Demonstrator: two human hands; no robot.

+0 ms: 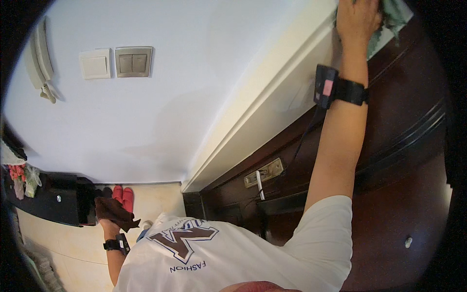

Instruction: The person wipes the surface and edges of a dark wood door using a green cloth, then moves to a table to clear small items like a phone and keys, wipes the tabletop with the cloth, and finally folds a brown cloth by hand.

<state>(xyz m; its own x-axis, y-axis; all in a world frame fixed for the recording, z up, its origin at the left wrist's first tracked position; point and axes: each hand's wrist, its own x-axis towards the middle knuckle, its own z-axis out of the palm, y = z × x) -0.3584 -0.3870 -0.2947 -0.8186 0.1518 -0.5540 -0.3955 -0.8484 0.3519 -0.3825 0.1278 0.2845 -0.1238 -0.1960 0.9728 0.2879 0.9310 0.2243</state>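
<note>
High at the upper right, my right hand [359, 18] is on a green cloth [392, 18], pressed up against the top part of the white door frame [270, 98], beside the dark brown door [397, 146]. Part of the hand is cut off by the picture's top edge. Low at the left, my left hand [105, 222] holds a dark brown cloth [114, 211], which hides most of the fingers and hangs over the floor. Both wrists wear black straps with small black devices.
A metal door handle [259, 184] with its plate sticks out from the door. Light switches [134, 62] and an intercom handset [38, 54] are on the wall. A black cabinet [65, 215] stands at the left, near red slippers [127, 199] on the tiled floor [160, 197].
</note>
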